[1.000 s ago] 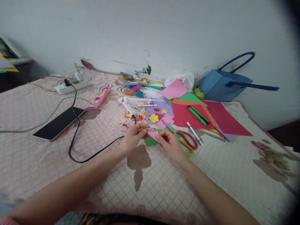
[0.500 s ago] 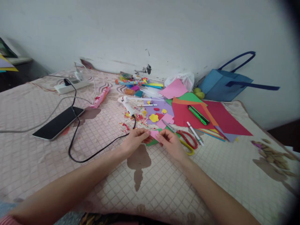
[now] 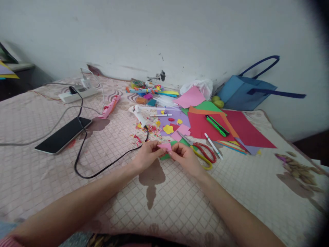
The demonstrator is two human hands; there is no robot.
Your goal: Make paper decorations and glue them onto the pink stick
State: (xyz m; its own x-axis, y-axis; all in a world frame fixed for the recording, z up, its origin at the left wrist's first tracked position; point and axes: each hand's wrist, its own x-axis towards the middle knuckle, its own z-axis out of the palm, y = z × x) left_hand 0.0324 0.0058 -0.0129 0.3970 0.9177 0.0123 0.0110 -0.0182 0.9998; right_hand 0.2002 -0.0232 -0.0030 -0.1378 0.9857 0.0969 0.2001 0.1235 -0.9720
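A small piece of pink paper (image 3: 165,146) is pinched between my two hands above the table. My left hand (image 3: 147,156) grips its left side with thumb and fingers. At its right end, the fingertips of my right hand (image 3: 185,157) are closed on it. The paper looks pointed toward the left, perhaps folded; its lower part is covered by my thumbs. Just beyond lie a green paper piece (image 3: 166,156) and scissors (image 3: 205,152) with red and yellow handles. A white glue gun (image 3: 139,116) rests farther back among coloured paper scraps.
Coloured paper sheets (image 3: 257,132) spread to the right, with a green cutter (image 3: 217,126) on top and a white marker (image 3: 214,146) beside. A blue bag (image 3: 245,92) stands by the wall. Leftward are a tablet-like device (image 3: 64,135), a black cord (image 3: 102,171) and a power strip (image 3: 79,95).
The pink paper has turned in my fingers and now shows a pointed shape instead of a squarish one. My left thumb has shifted lower on it.
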